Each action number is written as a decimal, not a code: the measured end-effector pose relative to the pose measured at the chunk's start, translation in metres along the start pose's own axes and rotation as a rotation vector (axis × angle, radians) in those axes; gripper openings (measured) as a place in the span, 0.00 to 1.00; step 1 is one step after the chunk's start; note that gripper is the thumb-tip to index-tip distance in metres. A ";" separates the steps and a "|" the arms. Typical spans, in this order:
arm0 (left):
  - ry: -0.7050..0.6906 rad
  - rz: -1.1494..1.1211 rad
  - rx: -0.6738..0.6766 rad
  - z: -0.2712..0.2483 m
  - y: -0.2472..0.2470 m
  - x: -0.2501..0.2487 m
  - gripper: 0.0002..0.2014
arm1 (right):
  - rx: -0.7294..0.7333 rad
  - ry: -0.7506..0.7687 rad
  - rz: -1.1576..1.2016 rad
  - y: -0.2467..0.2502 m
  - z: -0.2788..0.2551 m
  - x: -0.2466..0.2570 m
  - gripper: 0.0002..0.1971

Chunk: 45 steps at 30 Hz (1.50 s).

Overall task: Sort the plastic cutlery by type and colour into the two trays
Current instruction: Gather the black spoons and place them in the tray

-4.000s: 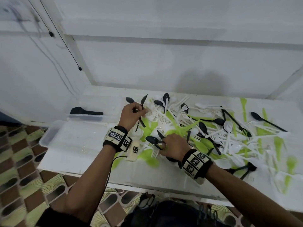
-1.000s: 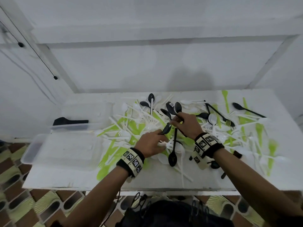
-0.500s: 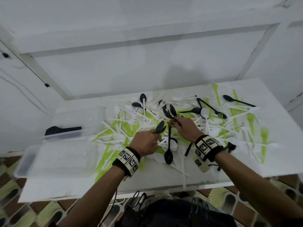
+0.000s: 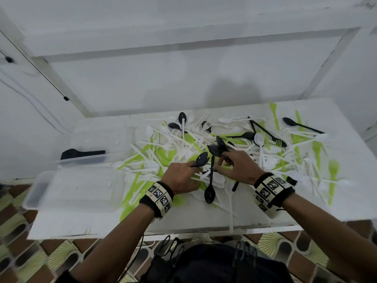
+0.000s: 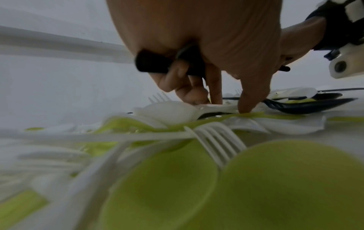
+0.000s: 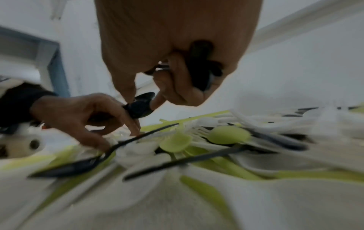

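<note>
Overhead, our left hand [image 4: 179, 176] grips a black spoon [image 4: 201, 159], our right hand [image 4: 240, 168] holds more black spoons [image 4: 217, 149] (bowls just past the fingertips); from each wrist, curled fingers [image 5: 248, 96] clamp black handles [image 6: 201, 65] over the cutlery pile [image 6: 226, 137]

The light is soft, even and rather cool in all three views, with no hard glare. In the head view a faint broad shadow falls on the wall [image 4: 230, 88] just behind the table [image 4: 336, 201]. Straight lines of the wall bend strongly toward the picture edges. Both wrist views are dimmer and grainy. In the left wrist view the green spoons [image 5: 275, 186] nearest the camera are fully out of focus. The right wrist view is smeared by motion blur, strongest at its lower edge.
</note>
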<state>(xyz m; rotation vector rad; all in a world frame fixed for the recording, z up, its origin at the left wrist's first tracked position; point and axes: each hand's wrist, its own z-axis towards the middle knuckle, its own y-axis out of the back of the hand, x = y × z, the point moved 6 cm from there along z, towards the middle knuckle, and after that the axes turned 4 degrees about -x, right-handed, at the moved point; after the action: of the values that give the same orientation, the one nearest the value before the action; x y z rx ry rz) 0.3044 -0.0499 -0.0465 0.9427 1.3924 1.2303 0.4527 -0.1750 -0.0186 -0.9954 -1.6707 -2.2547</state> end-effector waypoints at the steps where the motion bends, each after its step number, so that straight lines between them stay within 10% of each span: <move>1: -0.017 -0.001 -0.014 -0.001 -0.001 0.001 0.21 | 0.050 0.054 -0.029 0.000 -0.006 0.001 0.16; 17: 0.095 -0.108 -0.160 0.002 -0.007 0.019 0.07 | 0.334 0.653 -0.263 -0.049 -0.102 0.005 0.30; 29: 0.173 -0.117 -0.218 -0.002 -0.003 0.023 0.07 | 0.424 0.407 -0.335 -0.039 -0.078 -0.037 0.18; 45: 0.411 -0.191 -0.234 -0.020 0.034 0.078 0.07 | 0.160 0.207 -0.179 -0.016 -0.057 -0.034 0.15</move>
<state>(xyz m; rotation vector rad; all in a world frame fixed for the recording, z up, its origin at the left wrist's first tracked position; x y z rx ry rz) 0.2685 0.0273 -0.0276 0.3966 1.5688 1.4541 0.4473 -0.2286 -0.0605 -0.5766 -1.8758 -2.1967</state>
